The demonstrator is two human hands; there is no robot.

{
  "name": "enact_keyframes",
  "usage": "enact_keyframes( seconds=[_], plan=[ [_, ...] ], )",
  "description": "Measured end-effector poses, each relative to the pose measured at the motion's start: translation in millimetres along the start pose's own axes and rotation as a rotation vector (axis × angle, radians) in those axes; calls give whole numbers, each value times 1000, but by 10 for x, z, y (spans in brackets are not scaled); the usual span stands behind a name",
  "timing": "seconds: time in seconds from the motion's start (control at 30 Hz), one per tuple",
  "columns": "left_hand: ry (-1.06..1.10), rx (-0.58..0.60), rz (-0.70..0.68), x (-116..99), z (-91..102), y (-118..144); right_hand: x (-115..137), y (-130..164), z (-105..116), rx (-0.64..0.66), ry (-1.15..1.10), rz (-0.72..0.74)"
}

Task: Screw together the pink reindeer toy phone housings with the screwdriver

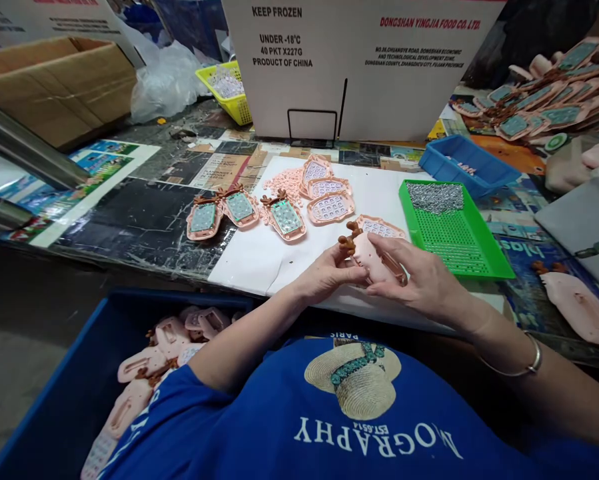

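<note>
Over the white sheet (259, 257) on the worktop (144, 227), the left hand (324, 275) pinches the brown antler end of a pink toy shell (374, 261) while the right hand (422, 280) clamps its grip around the body. The shell looks light, thin and rigid, probably slick plastic; the antlers seem its weak point, so the body's edges are the safer hold.

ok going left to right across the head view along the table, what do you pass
Brown cardboard box → yellow basket → pink shell with brown antlers, held by left hand and right hand → green tray → loose pink shell at the table's right edge.
</note>
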State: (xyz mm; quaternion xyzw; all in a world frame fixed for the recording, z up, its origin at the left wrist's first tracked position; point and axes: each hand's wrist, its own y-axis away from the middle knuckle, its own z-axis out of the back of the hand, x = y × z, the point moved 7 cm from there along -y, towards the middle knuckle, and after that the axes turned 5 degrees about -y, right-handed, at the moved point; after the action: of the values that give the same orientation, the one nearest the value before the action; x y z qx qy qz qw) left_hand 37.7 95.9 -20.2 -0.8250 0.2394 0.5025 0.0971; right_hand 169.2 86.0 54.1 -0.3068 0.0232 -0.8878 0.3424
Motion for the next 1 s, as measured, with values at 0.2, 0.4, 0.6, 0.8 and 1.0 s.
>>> enact_keyframes(
  seconds=[0.2, 0.4, 0.6, 0.8, 1.0],
  plan=[
    [-290, -25, -159, -162, -115, 99, 14, 45, -125, -140, 129, -60],
    [-398, 4, -96, -261, -189, 274, -46, 31, -109, -154, -308, -116],
    [-387, 47, -9, -203, -258, 336, -139, 82, -98, -206, -649, -243],
    [-385, -120, -80, -152, -197, 281, -248, 156, -168, -225, -772, -335],
    [-588, -157, -174, -214, -250, 354, -174, 210, -71, -251, -590, -254]
  ],
)
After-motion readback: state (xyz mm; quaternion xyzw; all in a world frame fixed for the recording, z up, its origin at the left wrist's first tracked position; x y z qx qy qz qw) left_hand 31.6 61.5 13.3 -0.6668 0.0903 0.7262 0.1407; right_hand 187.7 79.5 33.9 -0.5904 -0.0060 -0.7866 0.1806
